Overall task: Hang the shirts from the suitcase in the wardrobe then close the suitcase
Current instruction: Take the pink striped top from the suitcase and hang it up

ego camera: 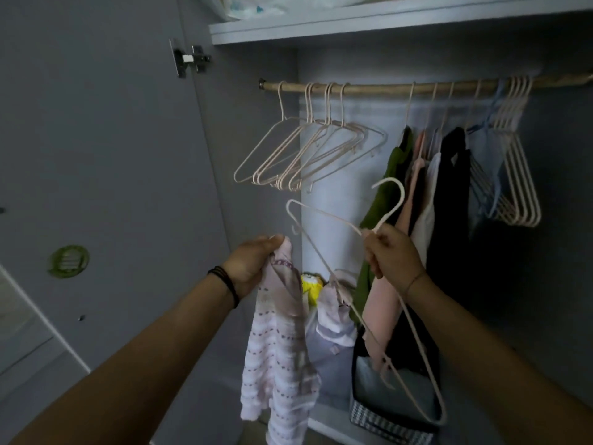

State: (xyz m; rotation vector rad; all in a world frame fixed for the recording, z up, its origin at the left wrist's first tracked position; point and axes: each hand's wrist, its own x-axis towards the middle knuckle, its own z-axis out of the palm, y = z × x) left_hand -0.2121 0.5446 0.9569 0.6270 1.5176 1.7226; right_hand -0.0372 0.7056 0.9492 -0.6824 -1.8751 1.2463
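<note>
I stand in front of the open wardrobe. My left hand (253, 264) grips a pink-and-white patterned shirt (279, 354) by its top, and the shirt hangs down limp. My right hand (390, 252) holds a pale pink hanger (324, 261) at the base of its hook, tilted so its bar slopes down to the right. Hanger and shirt are apart. Above runs the wooden rail (369, 88). The suitcase is out of view.
Several empty pink hangers (305, 152) hang on the rail's left part. Green, pink, white and black clothes (449, 200) hang at the right, with more empty hangers (516, 175) beyond. A checked basket (385, 422) and folded items sit on the wardrobe floor. The open door (96, 155) stands at left.
</note>
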